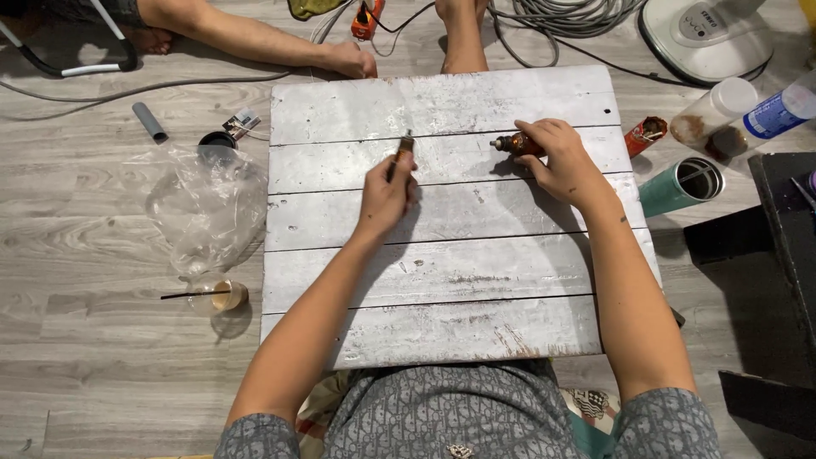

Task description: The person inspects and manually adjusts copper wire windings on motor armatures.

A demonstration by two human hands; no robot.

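We hold a small brush [401, 153] in our left hand [387, 197], fingers closed around it, tip on the white board [442, 280]. Our right hand [557, 161] grips a brown bottle [514, 144] lying on the board. Judged step: loading the brush; next needs steady dipping.

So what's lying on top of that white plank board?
On the board rest the left hand gripping a small brush and the right hand on a brown bottle. Whatever is beneath the hands is covered.
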